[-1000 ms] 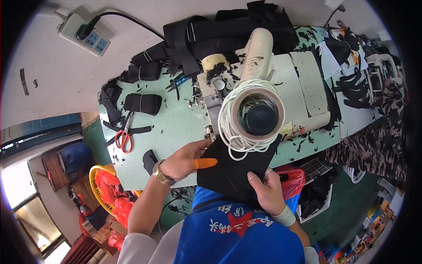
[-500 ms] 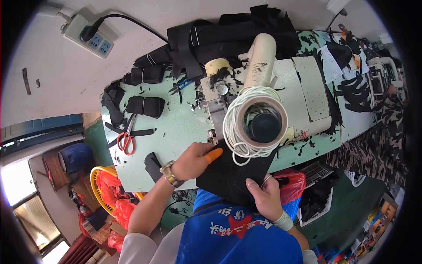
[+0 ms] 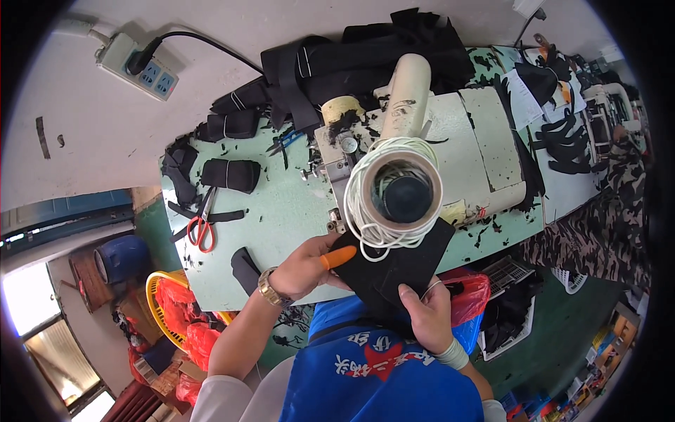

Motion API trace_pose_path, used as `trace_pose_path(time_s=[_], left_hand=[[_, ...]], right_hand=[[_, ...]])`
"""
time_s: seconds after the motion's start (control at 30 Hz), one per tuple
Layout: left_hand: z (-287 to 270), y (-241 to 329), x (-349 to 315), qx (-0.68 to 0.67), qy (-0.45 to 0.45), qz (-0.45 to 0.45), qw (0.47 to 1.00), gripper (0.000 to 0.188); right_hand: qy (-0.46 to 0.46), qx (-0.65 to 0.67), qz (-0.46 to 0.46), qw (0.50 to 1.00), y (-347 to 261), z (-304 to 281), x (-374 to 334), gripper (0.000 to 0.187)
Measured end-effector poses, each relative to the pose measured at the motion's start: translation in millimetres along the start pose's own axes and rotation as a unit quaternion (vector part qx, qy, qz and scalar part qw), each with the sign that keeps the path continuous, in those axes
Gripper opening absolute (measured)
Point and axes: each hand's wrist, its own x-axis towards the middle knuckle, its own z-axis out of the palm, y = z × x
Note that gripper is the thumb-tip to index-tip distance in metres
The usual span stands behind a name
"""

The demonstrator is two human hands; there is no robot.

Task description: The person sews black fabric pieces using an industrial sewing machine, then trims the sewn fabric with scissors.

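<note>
Between my hands a flat piece of black fabric point(image 3: 394, 271) spans the near table edge, in front of the sewing machine point(image 3: 485, 144). My left hand point(image 3: 309, 266), with an orange finger cot on one finger, is closed on the fabric's left edge close to the needle end. On its lower right edge, my right hand point(image 3: 427, 315) grips the cloth, thumb on top. A white cord coil point(image 3: 360, 211) around a round holder stands over the machine and hides part of the fabric and the sewing area.
Red-handled scissors point(image 3: 202, 228) and black fabric rolls point(image 3: 230, 175) lie on the green table point(image 3: 281, 218) at left. Black cloth point(image 3: 365, 63) is heaped behind. A yellow basket point(image 3: 158, 309) with red bags stands at lower left, a white crate point(image 3: 517, 330) at lower right.
The fabric has swung, and its right corner now shows beside the cord coil. My left hand has shifted slightly left and down. My right hand keeps its grip.
</note>
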Motion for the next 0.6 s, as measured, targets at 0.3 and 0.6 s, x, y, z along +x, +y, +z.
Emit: trace_pose_path(time_s=[0.3,0.6], left_hand=[[2.1,-8.2,19.1,0.095,0.048,-0.008,0.994,0.025],[39.4,-49.8,6.5,-0.061,-0.206,0.088,0.973,0.055]], right_hand=[[0.009,0.009,0.005,1.0,0.0,0.0,0.1,0.021],[-0.064,0.212,0.072,0.973,-8.0,-18.1,-15.6,0.033]])
